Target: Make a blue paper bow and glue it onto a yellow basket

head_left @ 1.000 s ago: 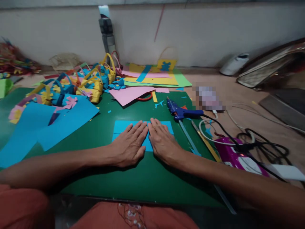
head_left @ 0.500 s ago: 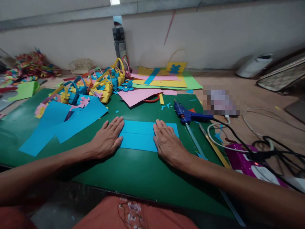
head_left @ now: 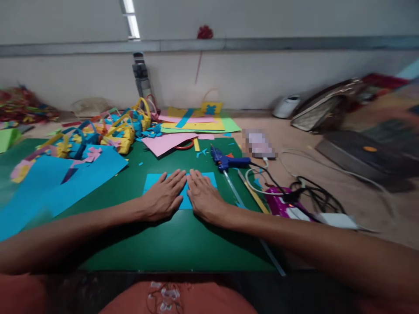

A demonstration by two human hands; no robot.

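A blue paper strip point(head_left: 185, 203) with a lengthwise crease lies on the green board point(head_left: 163, 248) in front of me. My left hand point(head_left: 165, 195) rests flat on its left part, fingers stretched out. Flat on the strip's right part is my right hand point(head_left: 204, 194), its fingertips almost against those of the left. Both palms face down and grip nothing; the hands hide much of the paper. Just right of the right hand lies a blue hot glue gun point(head_left: 225, 160) with a clear glue stick point(head_left: 233, 187) in its back end.
Larger blue sheets point(head_left: 88, 181) lie at left, before several small paper baskets point(head_left: 121, 137). Pink paper point(head_left: 165, 141) partly covers red-handled scissors point(head_left: 186, 145). Stacked coloured sheets point(head_left: 193, 126) stand farther back. At right are a phone point(head_left: 260, 144), a purple power strip point(head_left: 278, 203) and tangled cables point(head_left: 317, 194).
My hands have slid inward along the blue strip, from near its ends until they almost meet at the middle. The head view has turned to the right and slightly up.
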